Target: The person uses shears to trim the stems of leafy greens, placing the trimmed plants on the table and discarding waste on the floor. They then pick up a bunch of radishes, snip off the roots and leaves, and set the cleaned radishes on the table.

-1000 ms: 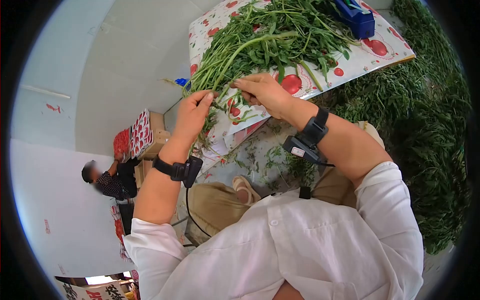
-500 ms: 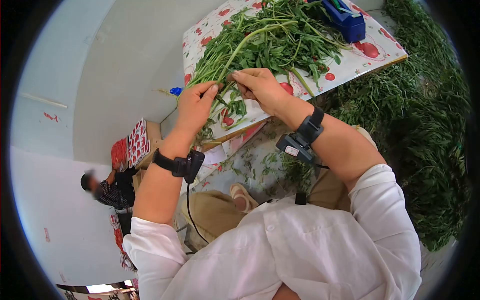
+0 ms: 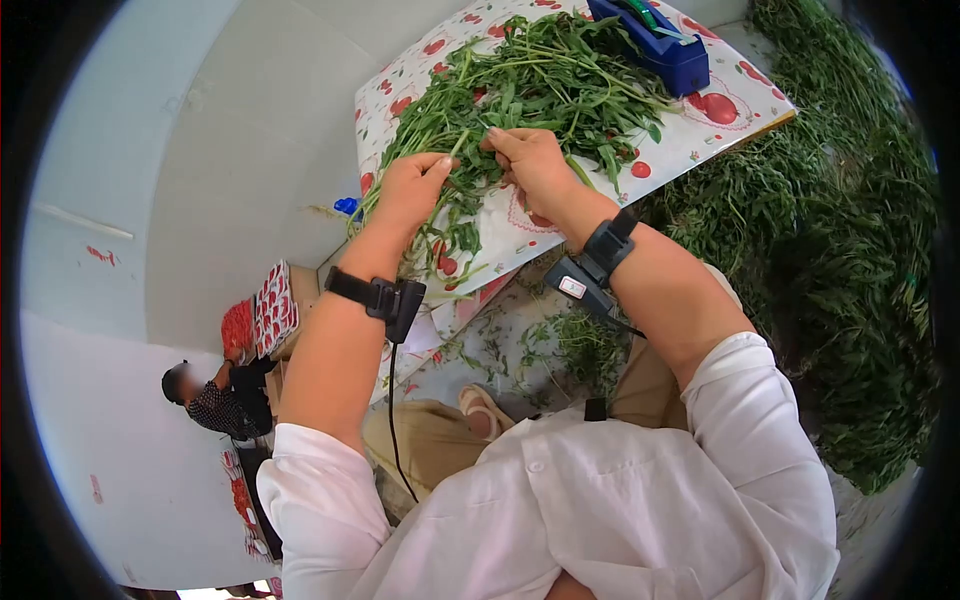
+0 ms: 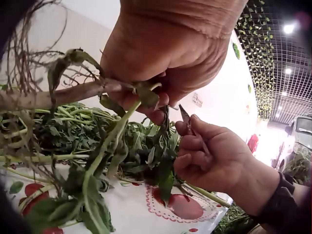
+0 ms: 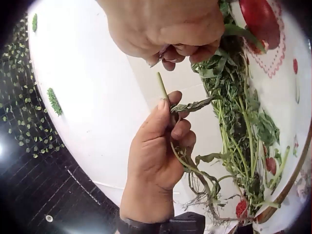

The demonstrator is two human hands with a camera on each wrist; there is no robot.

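Observation:
My left hand (image 3: 408,190) pinches a rooted green plant stem (image 5: 162,87) between thumb and fingers. A short, bare, blunt end sticks up past the thumb in the right wrist view. Thin roots (image 4: 29,48) and drooping leaves hang from the stem on the other side of the hand. Just right of it, my right hand (image 3: 537,165) grips a small knife (image 4: 184,114) with a pointed blade, its tip toward the left fingers. A narrow gap separates the two hands. Behind them, a heap of leafy stems (image 3: 545,85) lies on the table.
A blue tape dispenser (image 3: 665,50) stands at the far right of the table, whose fruit-patterned cover (image 3: 625,205) shows at the front. Large piles of greens (image 3: 850,260) fill the floor to the right. Another person (image 3: 225,395) sits by the left wall near stacked boxes (image 3: 285,310).
The long upper stem that reached from my left hand over the heap no longer extends from it; a short end remains. My right hand has moved slightly away from the left.

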